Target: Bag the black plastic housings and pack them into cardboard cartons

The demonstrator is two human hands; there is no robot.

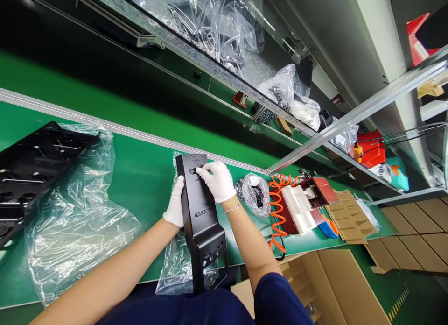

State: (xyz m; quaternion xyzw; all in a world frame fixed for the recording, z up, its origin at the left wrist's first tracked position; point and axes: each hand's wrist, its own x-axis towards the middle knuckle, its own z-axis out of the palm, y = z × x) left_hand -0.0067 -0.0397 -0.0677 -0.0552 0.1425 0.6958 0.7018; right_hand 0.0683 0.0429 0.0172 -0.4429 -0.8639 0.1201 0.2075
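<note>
A long black housing (200, 201) with a printed warning triangle, slots and a row of holes at its near end stands in front of me. My left hand (175, 203), in a white glove, grips its left side, and the fingers are partly hidden. My right hand (219, 181), also gloved, is closed in a pinch at the oval opening near the housing's far end. Whatever is between those fingertips is too small to make out. Clear plastic film (175, 264) lies under and beside the housing.
At left, a black tray-like part (42, 168) lies partly on a clear plastic bag (80, 227). Rightward are a bag of small black parts (257, 194), an orange coiled hose (278, 208), a red-and-white fixture (297, 208) and cardboard dividers (350, 215). A metal shelf edge (224, 66) runs overhead.
</note>
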